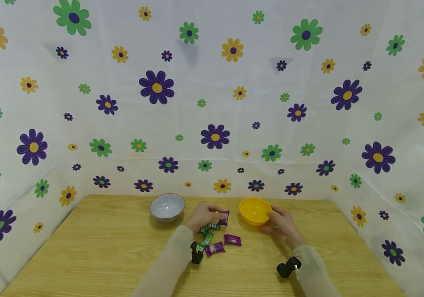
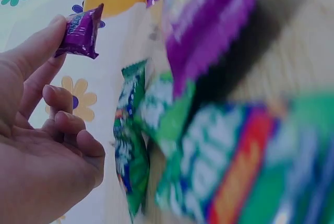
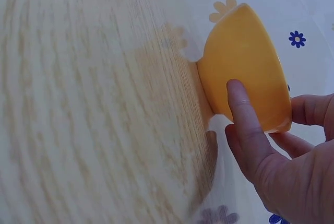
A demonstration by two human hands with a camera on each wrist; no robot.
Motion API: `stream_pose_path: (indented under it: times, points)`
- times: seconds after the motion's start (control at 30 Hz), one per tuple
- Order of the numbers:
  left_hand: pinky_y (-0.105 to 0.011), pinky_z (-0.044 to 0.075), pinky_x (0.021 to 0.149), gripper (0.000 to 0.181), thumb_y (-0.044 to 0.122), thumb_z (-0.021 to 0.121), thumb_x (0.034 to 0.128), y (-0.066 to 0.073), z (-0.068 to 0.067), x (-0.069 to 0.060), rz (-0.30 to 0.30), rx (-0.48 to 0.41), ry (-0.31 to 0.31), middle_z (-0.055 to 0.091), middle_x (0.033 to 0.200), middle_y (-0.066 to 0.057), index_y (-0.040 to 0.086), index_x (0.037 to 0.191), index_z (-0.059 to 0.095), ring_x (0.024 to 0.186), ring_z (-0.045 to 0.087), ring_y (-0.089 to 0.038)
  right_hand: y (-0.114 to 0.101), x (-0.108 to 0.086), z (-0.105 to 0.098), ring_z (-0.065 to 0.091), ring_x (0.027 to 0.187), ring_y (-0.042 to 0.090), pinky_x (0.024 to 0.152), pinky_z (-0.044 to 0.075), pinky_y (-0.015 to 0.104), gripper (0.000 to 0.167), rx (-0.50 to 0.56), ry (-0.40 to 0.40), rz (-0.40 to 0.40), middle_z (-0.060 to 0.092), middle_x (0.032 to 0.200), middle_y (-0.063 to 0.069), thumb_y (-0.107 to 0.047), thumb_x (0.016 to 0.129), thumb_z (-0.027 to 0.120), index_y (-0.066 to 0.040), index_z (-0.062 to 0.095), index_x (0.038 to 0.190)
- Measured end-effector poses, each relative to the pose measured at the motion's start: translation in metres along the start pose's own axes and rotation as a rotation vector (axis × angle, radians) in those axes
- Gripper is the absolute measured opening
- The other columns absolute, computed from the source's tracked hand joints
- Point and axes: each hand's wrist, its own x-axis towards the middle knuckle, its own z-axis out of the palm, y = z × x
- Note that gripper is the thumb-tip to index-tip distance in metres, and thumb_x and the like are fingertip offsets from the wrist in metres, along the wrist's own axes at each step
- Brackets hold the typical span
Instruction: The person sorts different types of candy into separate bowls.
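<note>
Between thumb and fingertip, my left hand (image 1: 201,216) pinches a purple-wrapped candy (image 1: 224,218), raised above the table in the left wrist view. Below and beside that hand lie several green-wrapped candies (image 1: 208,239), partly hidden by the hand and wrist. Two more purple candies rest close by, one purple candy (image 1: 215,248) nearer and another purple candy (image 1: 233,240) to its right. My right hand (image 1: 285,227) grips a yellow bowl (image 3: 237,57) by its right side, thumb at the rim and fingers against the outer wall. The bowl stands upright on the table.
A patterned grey-white bowl (image 1: 167,206) with a red rim stands at the back left of the wooden table (image 1: 97,247). Behind and at both sides hangs a white flowered cloth (image 1: 212,111). A black wrist camera (image 1: 289,267) sits below the right hand.
</note>
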Motion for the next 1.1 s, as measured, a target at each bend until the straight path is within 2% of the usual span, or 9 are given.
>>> stream_pose_path:
  times: [0.2, 0.37, 0.43, 0.5, 0.6, 0.83, 0.97, 1.1]
  points:
    - [-0.032, 0.049, 0.078, 0.029, 0.031, 0.076, 0.0857, 0.011, 0.01, 0.002, 0.001, -0.071, 0.049, 0.066, 0.112, -0.007, 0.01, 0.107, 0.075, 0.094, 0.054, -0.022, -0.002, -0.001, -0.001, 0.061, 0.11, 0.032, 0.082, 0.059, 0.037, 0.052, 0.005, 0.002, 0.01, 0.041, 0.147, 0.026, -0.011, 0.1, 0.048, -0.001, 0.036, 0.149]
    - [-0.041, 0.048, 0.091, 0.025, 0.027, 0.075, 0.0873, 0.02, 0.02, 0.006, 0.0, -0.137, 0.1, 0.069, 0.111, -0.006, 0.008, 0.103, 0.076, 0.101, 0.056, -0.022, -0.003, -0.002, -0.001, 0.06, 0.11, 0.032, 0.083, 0.059, 0.037, 0.052, 0.007, -0.006, 0.01, 0.04, 0.148, 0.028, -0.011, 0.1, 0.048, 0.0, 0.036, 0.149]
    - [-0.042, 0.047, 0.094, 0.022, 0.025, 0.074, 0.0877, 0.024, 0.024, 0.008, -0.009, -0.153, 0.121, 0.07, 0.11, -0.005, 0.008, 0.101, 0.076, 0.102, 0.056, -0.021, -0.003, -0.002, -0.002, 0.06, 0.111, 0.032, 0.083, 0.059, 0.038, 0.052, 0.008, -0.015, 0.009, 0.039, 0.148, 0.028, -0.01, 0.1, 0.048, 0.001, 0.035, 0.149]
    - [-0.04, 0.047, 0.091, 0.021, 0.024, 0.074, 0.0878, 0.027, 0.027, 0.009, -0.012, -0.163, 0.135, 0.07, 0.107, -0.006, 0.007, 0.1, 0.076, 0.098, 0.055, -0.021, -0.002, -0.002, -0.002, 0.061, 0.11, 0.032, 0.083, 0.059, 0.038, 0.053, 0.008, -0.015, 0.009, 0.039, 0.148, 0.028, -0.01, 0.1, 0.048, 0.001, 0.035, 0.149]
    - [-0.04, 0.046, 0.09, 0.021, 0.025, 0.075, 0.0873, 0.032, 0.032, 0.012, -0.017, -0.173, 0.143, 0.071, 0.105, -0.004, 0.008, 0.099, 0.076, 0.098, 0.055, -0.021, -0.002, -0.002, -0.003, 0.061, 0.109, 0.031, 0.083, 0.059, 0.037, 0.053, 0.012, -0.013, 0.008, 0.039, 0.148, 0.028, -0.01, 0.1, 0.048, 0.001, 0.035, 0.149]
    - [-0.054, 0.041, 0.103, 0.022, 0.026, 0.074, 0.0884, 0.039, 0.045, 0.018, -0.04, -0.242, 0.151, 0.071, 0.107, -0.005, 0.008, 0.101, 0.075, 0.108, 0.057, -0.026, -0.004, 0.0, -0.002, 0.06, 0.114, 0.034, 0.083, 0.059, 0.037, 0.052, 0.017, -0.017, 0.009, 0.038, 0.149, 0.029, -0.011, 0.101, 0.047, 0.001, 0.033, 0.15]
    - [-0.05, 0.043, 0.101, 0.024, 0.027, 0.075, 0.0874, 0.042, 0.052, 0.02, -0.048, -0.264, 0.147, 0.071, 0.105, -0.005, 0.007, 0.1, 0.075, 0.104, 0.057, -0.024, -0.004, 0.001, -0.002, 0.061, 0.112, 0.032, 0.084, 0.059, 0.037, 0.052, 0.021, -0.02, 0.018, 0.037, 0.149, 0.029, -0.011, 0.101, 0.046, 0.001, 0.032, 0.15]
    - [-0.041, 0.046, 0.094, 0.024, 0.026, 0.074, 0.0878, 0.046, 0.059, 0.019, -0.018, -0.277, 0.138, 0.071, 0.105, -0.005, 0.006, 0.101, 0.074, 0.096, 0.056, -0.02, -0.002, 0.001, -0.001, 0.063, 0.108, 0.03, 0.084, 0.059, 0.037, 0.051, 0.007, -0.017, 0.022, 0.037, 0.149, 0.029, -0.012, 0.102, 0.046, 0.0, 0.033, 0.15]
